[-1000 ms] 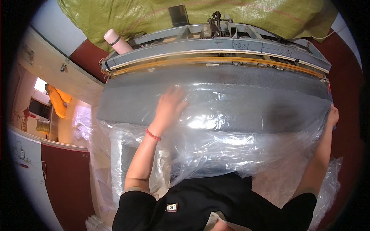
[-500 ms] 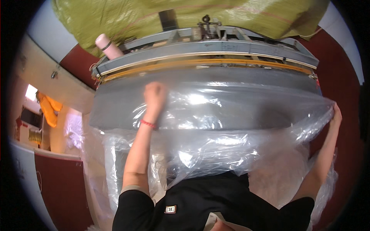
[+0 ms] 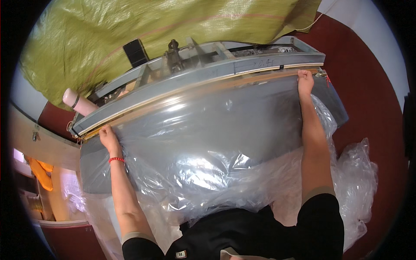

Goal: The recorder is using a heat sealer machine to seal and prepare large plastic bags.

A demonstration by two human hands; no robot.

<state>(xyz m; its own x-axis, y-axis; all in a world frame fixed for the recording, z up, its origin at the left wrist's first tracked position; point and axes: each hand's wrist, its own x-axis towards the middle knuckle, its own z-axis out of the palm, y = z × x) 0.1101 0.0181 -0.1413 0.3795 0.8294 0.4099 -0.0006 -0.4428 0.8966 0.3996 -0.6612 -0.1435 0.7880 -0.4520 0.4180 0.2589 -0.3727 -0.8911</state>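
A wide sheet of clear plastic film point(image 3: 203, 171) stretches over the dark grey table surface point(image 3: 96, 173) and hangs toward my body. My left hand point(image 3: 109, 138) is closed on the film's far edge at the left, close to the orange strip along the machine. At the right, my right hand point(image 3: 305, 81) grips the same edge, beside the right end of the strip. Between them the far edge is drawn fairly taut along the grey metal bar point(image 3: 195, 78). Nearer to me the film lies creased and shiny.
Behind the bar is an open metal frame with a black clamp-like fitting point(image 3: 174, 54). A pink bottle point(image 3: 80, 102) leans at its left end, and a black phone-like slab point(image 3: 135, 53) rests on the yellow-green woven sheet point(image 3: 173, 21). Bunched film point(image 3: 357, 186) lies at the right.
My left hand has moved left to the strip. My right hand has come up and inward from the far right, bringing the film's edge to the bar. The view has tilted.
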